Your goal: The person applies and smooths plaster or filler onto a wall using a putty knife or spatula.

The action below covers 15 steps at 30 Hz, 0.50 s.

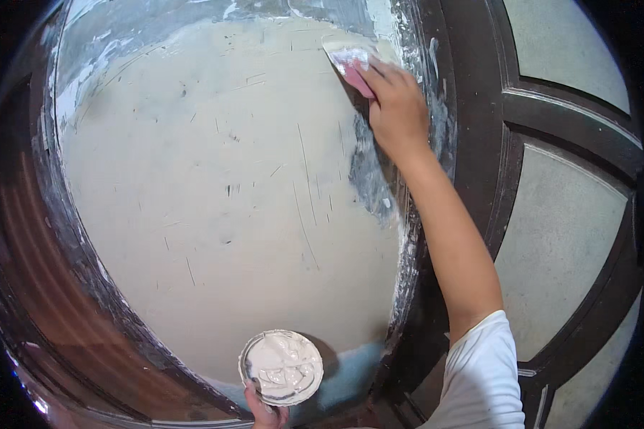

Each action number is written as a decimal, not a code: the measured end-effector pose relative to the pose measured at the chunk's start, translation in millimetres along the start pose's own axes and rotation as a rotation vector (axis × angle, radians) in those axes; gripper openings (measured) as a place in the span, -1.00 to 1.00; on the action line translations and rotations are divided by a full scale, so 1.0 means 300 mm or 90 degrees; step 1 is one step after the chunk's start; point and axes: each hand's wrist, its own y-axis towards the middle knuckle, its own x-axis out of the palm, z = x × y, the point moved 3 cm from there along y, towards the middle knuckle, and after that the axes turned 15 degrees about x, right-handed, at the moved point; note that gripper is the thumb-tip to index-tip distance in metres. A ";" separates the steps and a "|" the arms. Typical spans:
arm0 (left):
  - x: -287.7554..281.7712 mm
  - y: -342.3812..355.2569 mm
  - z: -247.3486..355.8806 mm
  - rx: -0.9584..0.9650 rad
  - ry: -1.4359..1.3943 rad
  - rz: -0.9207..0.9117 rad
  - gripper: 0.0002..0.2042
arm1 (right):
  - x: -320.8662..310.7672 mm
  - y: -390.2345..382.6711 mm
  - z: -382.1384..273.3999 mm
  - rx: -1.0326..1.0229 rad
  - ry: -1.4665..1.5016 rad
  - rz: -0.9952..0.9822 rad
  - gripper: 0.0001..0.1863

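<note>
My right hand (pixel 399 104) reaches up to the upper right of a cream-coated panel (pixel 229 157). Its fingers are closed on a pink spreader (pixel 359 81), whose pale, smeared blade lies against the surface near the panel's right edge. Below that hand is a bare grey-blue patch (pixel 373 179). At the bottom, my left hand (pixel 266 413) grips a round tub (pixel 320 372) by its lower left side. Thick cream-coloured putty (pixel 279 354) fills much of the tub, with ridges across its top.
A dark frame with white smears (pixel 408 268) borders the panel. More grey-blue surface (pixel 322 13) shows along the top, and a bluish strip (pixel 350 375) at the bottom. Dark mouldings with pale panels (pixel 562 243) stand at right; a brown panel (pixel 57 264) is at left.
</note>
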 end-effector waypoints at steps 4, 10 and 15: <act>-0.038 0.002 0.018 0.014 -0.004 0.042 -0.32 | -0.033 -0.126 -0.014 0.007 -0.051 -0.024 -0.51; -0.032 0.009 0.015 -0.061 0.029 0.017 -0.29 | -0.032 0.094 -0.044 -0.038 -0.070 0.041 -0.54; -0.077 0.026 -0.032 -0.067 0.052 0.000 -0.26 | -0.003 -0.071 -0.058 -0.037 -0.144 -0.028 -0.47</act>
